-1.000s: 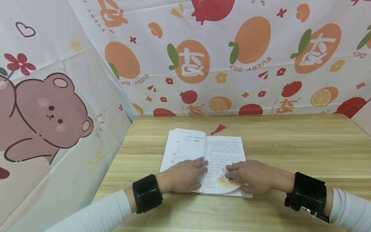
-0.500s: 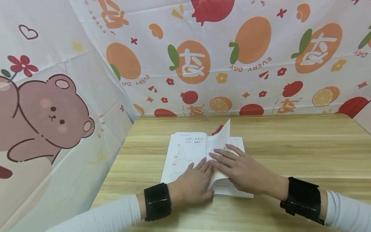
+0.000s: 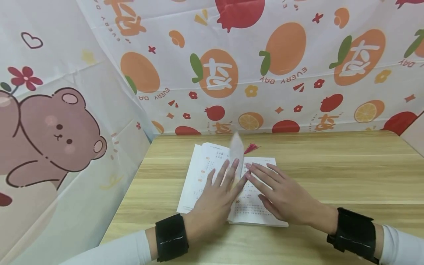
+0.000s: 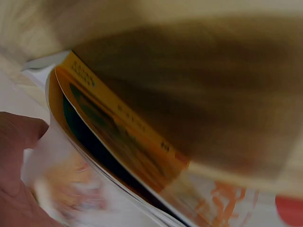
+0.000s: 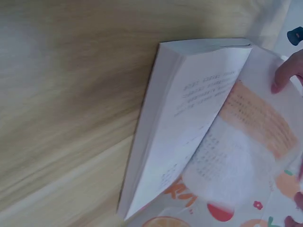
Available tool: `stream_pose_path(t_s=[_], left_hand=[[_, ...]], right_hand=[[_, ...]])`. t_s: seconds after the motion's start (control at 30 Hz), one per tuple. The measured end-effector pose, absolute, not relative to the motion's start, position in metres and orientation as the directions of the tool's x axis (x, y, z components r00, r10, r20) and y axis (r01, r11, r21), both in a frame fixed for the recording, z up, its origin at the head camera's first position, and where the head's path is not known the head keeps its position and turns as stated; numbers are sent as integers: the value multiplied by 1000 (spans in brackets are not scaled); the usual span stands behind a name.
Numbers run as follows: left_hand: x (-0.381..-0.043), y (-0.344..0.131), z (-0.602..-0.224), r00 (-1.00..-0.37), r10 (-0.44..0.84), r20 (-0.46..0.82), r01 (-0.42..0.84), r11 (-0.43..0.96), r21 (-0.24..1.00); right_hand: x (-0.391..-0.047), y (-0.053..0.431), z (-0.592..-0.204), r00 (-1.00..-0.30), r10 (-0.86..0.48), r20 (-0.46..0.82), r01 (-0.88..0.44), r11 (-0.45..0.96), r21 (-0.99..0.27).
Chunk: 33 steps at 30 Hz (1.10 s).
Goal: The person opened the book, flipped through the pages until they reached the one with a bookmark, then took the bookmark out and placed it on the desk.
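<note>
An open book (image 3: 256, 211) lies on the wooden table, with printed text on both sides. One leaf (image 3: 236, 145) stands raised and blurred near the middle fold. My left hand (image 3: 213, 204) reaches over the left page, fingers spread and nearly straight against the raised leaf. Over the right page lies my right hand (image 3: 288, 195), its fingers extended and their tips close to the left thumb. The left wrist view shows the yellow-orange spine (image 4: 128, 113) and the cover bent up from the table. In the right wrist view the leaf (image 5: 218, 161) curves away from the page block.
A pink tassel (image 3: 251, 148) sticks out past the book's far edge. The wooden table (image 3: 331, 165) extends on both sides, backed by a fruit-print cloth (image 3: 251, 73). A bear-print cloth (image 3: 59, 129) hangs at the left.
The leaf has swung over from the right toward the left, uncovering another right-hand page. My left hand has spread its fingers and moved up to the leaf; the right stays over the right page.
</note>
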<state>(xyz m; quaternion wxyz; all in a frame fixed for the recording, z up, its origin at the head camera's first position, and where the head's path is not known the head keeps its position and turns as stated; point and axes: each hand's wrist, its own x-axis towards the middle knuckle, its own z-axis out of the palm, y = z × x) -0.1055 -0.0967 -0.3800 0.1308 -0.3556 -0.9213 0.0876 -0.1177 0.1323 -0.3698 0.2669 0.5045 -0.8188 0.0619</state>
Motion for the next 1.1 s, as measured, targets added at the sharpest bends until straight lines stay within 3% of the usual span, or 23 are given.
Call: stream_pose_path(t_s=[0.17,0.23,0.33,0.4,0.57,1.1], left_hand=[[-108,-110,-375,-679,726,108,610,640,-467],[-110,-115,-377,-666,745,26,662,607,-440],[-113,-120,-383,-648,756,-92,742,599,-302],[-114,-121,-384,-641,751,-156,765,609,-211],[-121,-122,-377,-648,730,-216,760,639,-118],[-128,-126,-375,-637,741,-215,761,649,-18]], right_hand=[[-116,143,-380,-535,-783,319,-809,583,75],[-114,147,-386,-591,-779,209,-794,608,17],[-113,152,-393,-642,-765,54,-766,638,-74],[-113,155,-395,-655,-756,-11,-750,652,-116],[-118,157,-396,-663,-746,-59,-734,663,-146],[-128,156,-391,-655,-750,-92,-728,659,-190]])
